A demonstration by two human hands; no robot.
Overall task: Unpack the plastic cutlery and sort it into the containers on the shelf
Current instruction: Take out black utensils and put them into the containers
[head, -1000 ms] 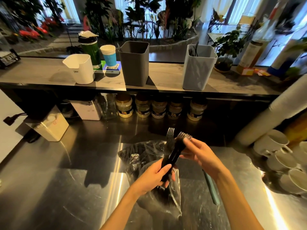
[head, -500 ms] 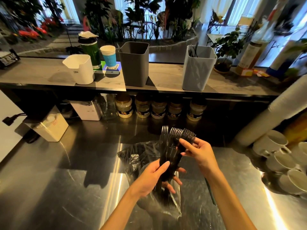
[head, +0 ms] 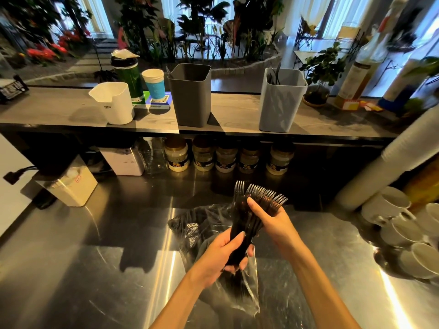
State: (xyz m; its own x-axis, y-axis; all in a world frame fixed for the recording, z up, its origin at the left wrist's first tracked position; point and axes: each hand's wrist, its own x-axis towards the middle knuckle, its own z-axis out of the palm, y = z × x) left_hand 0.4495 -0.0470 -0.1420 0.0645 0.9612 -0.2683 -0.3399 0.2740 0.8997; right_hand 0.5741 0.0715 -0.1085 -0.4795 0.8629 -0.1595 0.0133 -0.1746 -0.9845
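Black plastic forks (head: 255, 210) fanned wider than a second ago, above steel tabletop (head: 95, 269) centre | left hand (head: 224, 254) grips handles, right hand (head: 273, 222) pinches necks | clear plastic bag (head: 197, 230) beneath | bundle freed, ready for shelf (head: 237, 115) containers.

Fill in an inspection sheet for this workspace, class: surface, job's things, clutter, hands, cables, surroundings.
Surface: steel counter, reflective, scratched.
Job's things: black forks fanned out above the plastic bag; dark grey bin and light grey bin on the shelf.
Clutter: white mugs, jars.
Hands: left hand grips the fork handles; right hand holds the upper part.
Cables: black plug.
Surroundings: plants.
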